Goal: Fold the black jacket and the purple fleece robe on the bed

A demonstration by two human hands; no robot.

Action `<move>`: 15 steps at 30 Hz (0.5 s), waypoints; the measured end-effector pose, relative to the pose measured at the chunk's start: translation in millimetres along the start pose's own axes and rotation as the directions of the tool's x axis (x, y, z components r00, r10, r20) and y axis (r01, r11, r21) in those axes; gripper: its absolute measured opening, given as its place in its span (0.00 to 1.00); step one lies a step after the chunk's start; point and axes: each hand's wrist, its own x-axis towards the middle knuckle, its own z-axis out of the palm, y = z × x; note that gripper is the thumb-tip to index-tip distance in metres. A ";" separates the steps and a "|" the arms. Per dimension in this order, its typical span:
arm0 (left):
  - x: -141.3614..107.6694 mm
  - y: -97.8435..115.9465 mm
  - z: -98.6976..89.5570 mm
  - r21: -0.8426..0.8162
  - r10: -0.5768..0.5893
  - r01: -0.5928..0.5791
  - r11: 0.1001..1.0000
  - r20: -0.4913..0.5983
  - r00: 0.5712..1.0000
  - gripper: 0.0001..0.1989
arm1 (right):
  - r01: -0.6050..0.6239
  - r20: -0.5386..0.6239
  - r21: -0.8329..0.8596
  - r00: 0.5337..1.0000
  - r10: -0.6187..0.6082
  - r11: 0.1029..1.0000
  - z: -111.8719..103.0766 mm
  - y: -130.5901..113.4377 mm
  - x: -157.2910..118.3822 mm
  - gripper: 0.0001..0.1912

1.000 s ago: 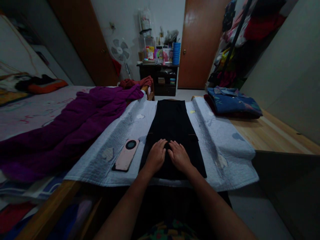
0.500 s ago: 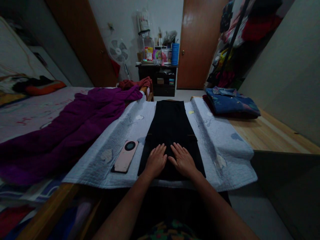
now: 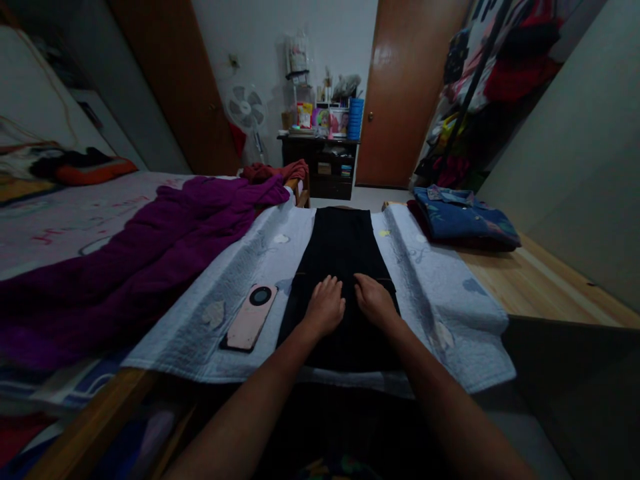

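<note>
A long black garment (image 3: 345,233), wider toward me, lies flat on a pale quilted cloth with leaf patterns (image 3: 273,260). My left hand (image 3: 326,305) rests palm down on its middle, fingers stretched forward and slightly apart. On the right half of the garment is my right hand (image 3: 375,300), its fingers bent inward and drawn together at the fabric; the fingertips are partly hidden. Left of the garment lies a pink phone (image 3: 250,319) with a round black camera ring, touched by neither hand.
A purple blanket (image 3: 185,227) spreads over the bed at left. On the wooden board (image 3: 530,280) at right sits a folded blue denim garment (image 3: 460,215) atop a dark red one. Behind stand a white fan (image 3: 247,107) and a dark cabinet (image 3: 295,157).
Both hands have moved a little forward up the black garment. My right hand's fingers, spread flat before, are now bent inward. The view has tilted slightly upward.
</note>
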 end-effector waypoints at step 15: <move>0.8 0.5 23.9 0.097 -0.100 0.081 0.992 0.206 0.973 0.47 | -0.058 0.172 -0.174 0.981 0.088 0.983 46.7 39.3 55.4 0.38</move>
